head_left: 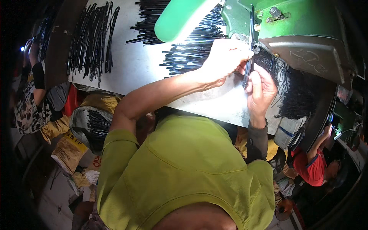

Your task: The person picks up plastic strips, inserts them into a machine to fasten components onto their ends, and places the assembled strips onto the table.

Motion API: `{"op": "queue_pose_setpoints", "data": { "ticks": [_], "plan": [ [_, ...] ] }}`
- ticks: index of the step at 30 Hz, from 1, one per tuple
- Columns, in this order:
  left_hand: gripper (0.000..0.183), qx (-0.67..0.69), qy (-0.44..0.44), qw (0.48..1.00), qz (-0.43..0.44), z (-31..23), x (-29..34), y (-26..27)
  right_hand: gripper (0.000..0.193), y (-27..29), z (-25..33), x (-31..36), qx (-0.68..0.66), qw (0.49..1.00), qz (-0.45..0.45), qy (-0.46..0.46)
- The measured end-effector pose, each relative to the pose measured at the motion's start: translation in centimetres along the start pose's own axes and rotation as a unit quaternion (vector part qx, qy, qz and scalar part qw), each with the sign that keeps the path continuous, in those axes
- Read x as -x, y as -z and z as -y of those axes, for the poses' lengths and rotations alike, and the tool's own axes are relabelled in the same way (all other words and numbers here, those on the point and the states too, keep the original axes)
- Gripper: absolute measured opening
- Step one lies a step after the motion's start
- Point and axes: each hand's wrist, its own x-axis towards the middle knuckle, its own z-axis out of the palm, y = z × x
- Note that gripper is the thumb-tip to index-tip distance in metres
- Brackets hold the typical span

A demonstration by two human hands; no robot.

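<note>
A long, slim black strip [247, 73] stands nearly lengthwise between my hands, its far end running up beside the green machine [299, 23]. With fingers closed, my left hand [226, 57] reaches in from the left and pinches it around the middle. Nearer to me, my right hand [262, 90] grips its lower part between thumb and fingers. Parts of the strip are hidden behind my fingers. Left of my left hand lies a dense pile of similar black strips [184, 59], lit by a bright lamp.
A green lamp shade [172, 19] hangs over the white tabletop [122, 42]. More black strips [92, 42] lie at the far left. Tangled thin black pieces [297, 96] heap under the machine. Sacks [69, 151] stand below at left; a co-worker in red [310, 166] sits at right.
</note>
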Motion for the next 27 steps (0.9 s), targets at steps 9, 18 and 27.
{"op": "queue_pose_setpoints", "data": {
  "ticks": [9,18,27],
  "plan": [
    [0.011,0.02,0.002,1.0,-0.006,0.4,-1.5,-0.5,0.02,0.0,-0.3,-0.9,0.018,0.999,-0.043,0.007],
    [0.009,-0.002,-0.081,0.997,-0.015,1.0,-1.5,-0.8,0.02,-0.1,-0.4,-1.0,0.036,0.998,-0.032,0.036],
    [0.01,-0.016,-0.063,0.998,-0.005,1.1,-1.6,0.0,0.02,-0.6,-0.9,-0.8,0.063,0.996,-0.051,0.038]
  ]
}}
